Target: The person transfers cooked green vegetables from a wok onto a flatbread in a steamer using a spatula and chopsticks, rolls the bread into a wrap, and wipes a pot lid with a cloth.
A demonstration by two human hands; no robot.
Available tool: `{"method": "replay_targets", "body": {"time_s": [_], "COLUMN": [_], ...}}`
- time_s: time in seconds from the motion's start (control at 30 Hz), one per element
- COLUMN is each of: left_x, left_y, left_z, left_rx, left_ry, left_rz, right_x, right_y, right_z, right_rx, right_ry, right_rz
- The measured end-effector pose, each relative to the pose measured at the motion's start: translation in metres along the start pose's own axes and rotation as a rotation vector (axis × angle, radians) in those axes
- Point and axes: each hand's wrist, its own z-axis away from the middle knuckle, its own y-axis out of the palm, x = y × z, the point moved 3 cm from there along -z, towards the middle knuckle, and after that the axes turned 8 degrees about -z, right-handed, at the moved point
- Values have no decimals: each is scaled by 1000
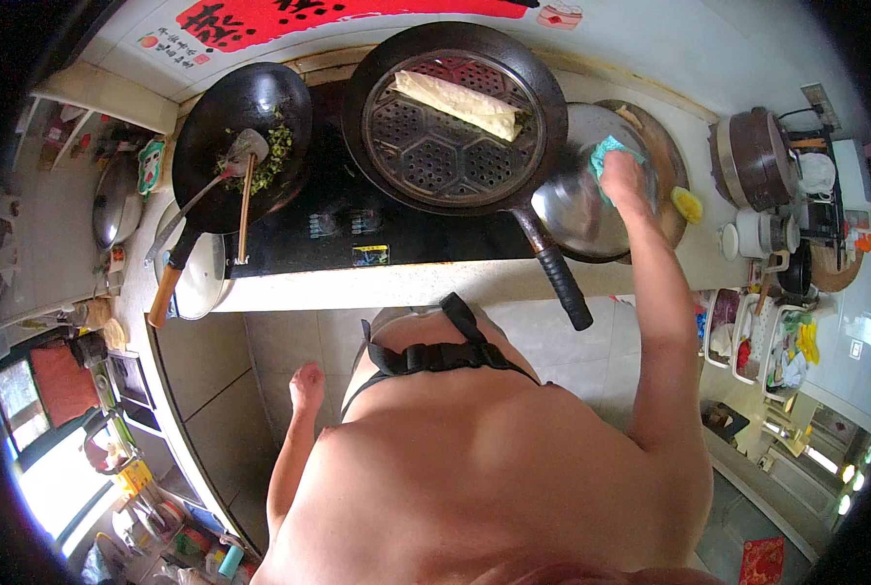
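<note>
My right hand [622, 179] grips a teal cloth [608, 155] against a shiny metal lid [578, 197] at the right of the stove. My left hand [307, 386] hangs beside my body with its fingers curled, and nothing shows in it. Between the hands, a large black pan [450, 208] holds a perforated metal rack [435, 164], on which a rolled flatbread [461, 104] lies slantwise. To the left, a black wok [208, 131] contains chopped greens [278, 150], a spatula [249, 146] and wooden chopsticks [244, 219].
The long pan handle [563, 285] juts over the counter's front edge [406, 285], as does the wok's wooden handle [165, 296]. A glass lid [201, 285] lies at the left. A yellow item [687, 205] and a dark lidded pot [760, 159] are at the right.
</note>
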Motion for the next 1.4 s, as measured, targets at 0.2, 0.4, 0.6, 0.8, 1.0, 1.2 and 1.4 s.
{"method": "replay_targets", "body": {"time_s": [0.2,0.4,0.6,0.8,1.0,1.2,1.4], "left_x": [19,21,28,34,24,22,13], "left_y": [7,9,10,15,18,26,29], "left_z": [9,7,8,5,-4,0,-4], "left_rx": [-4,41,61,-1,49,38,241], "left_ry": [20,-43,-20,14,-6,41,-47], "left_rz": [-36,-31,-50,-23,8,55,-86], "right_x": [-1,-11,-21,-9,-16,-48,-43], "right_y": [3,5,3,-1,-3,-57,-36], "right_z": [-6,-18,-15,-12,-15,-23,-24], "right_rx": [1,53,36,77,13,-171,62], "right_ry": [-28,14,-51,-43,4,42,-107], "right_rz": [-6,-59,-114,-46,-80,-170,-15]}}
